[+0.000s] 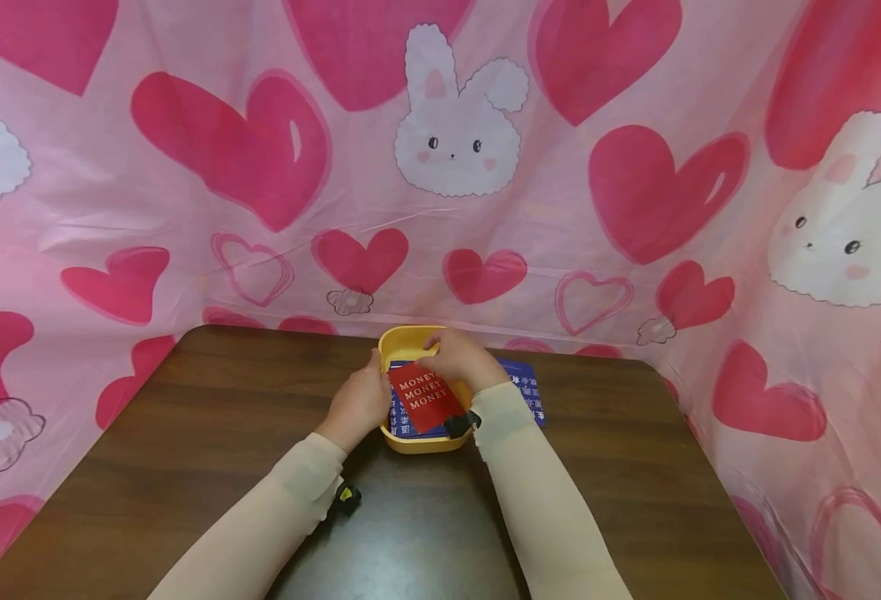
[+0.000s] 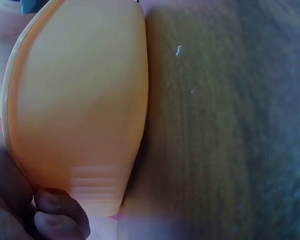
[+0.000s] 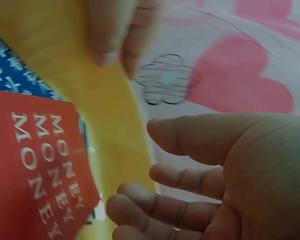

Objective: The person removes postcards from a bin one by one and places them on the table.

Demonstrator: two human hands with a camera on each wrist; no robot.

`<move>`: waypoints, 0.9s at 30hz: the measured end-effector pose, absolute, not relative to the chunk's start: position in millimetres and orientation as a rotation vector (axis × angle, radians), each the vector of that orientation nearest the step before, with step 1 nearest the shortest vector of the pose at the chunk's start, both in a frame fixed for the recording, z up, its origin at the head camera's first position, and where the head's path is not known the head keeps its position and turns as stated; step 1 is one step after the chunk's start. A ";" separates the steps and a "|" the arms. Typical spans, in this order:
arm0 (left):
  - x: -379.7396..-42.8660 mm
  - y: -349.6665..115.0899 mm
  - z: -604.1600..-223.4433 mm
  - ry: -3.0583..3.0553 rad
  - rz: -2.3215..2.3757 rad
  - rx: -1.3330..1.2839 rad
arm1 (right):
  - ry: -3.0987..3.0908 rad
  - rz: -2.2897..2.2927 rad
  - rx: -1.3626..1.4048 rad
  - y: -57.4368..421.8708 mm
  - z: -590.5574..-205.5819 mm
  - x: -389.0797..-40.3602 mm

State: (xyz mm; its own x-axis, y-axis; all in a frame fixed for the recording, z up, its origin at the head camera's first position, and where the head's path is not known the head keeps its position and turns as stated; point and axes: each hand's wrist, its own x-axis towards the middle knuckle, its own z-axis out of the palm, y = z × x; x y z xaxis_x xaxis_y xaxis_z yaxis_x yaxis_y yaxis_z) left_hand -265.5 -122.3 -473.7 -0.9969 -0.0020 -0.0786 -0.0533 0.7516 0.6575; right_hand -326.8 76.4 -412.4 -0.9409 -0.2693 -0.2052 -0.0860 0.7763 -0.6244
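Observation:
My left hand grips the left side of a yellow plastic tray, thumb over the rim; its curled fingers show at the tray's outer wall in the left wrist view. Inside the tray lies a red card or envelope printed "MONEY" three times. Beneath it are blue pieces with white characters, partly covered. My right hand hovers over the tray's far right part. In the right wrist view its fingers are spread and loosely bent beside the red piece, with nothing between them and the thumb.
Another blue printed piece lies on the brown wooden table, right of the tray and partly behind the right wrist. A pink curtain with hearts and rabbits surrounds the table's back and sides.

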 end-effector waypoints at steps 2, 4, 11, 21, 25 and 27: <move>-265.9 -122.3 -473.7 2.875 1.076 -0.042 | 2.710 -0.889 -0.290 69.2 -416.4 -328.1; -265.9 -122.4 -473.5 2.875 1.071 -0.044 | 2.734 -0.872 -0.303 63.2 -419.5 -328.9; -264.1 -122.2 -471.4 2.839 1.078 -0.075 | 2.811 -0.756 -0.311 54.3 -426.3 -331.8; -265.0 -123.3 -473.7 2.833 1.085 -0.078 | 2.800 -0.492 -0.268 45.6 -458.6 -372.6; -264.5 -122.4 -472.7 2.844 1.089 -0.064 | 2.808 -0.444 -0.271 44.0 -463.3 -373.9; -264.6 -122.2 -472.5 2.846 1.090 -0.060 | 2.816 -0.435 -0.276 44.1 -463.7 -372.8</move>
State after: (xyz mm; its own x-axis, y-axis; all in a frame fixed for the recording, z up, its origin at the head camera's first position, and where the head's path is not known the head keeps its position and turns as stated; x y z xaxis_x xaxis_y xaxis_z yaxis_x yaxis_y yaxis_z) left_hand -264.6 -122.2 -472.5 -0.9949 -0.0033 -0.1008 -0.0698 0.7439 0.6646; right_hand -372.8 44.1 -463.7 -0.9432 -0.2278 -0.2418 -0.1442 0.9365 -0.3198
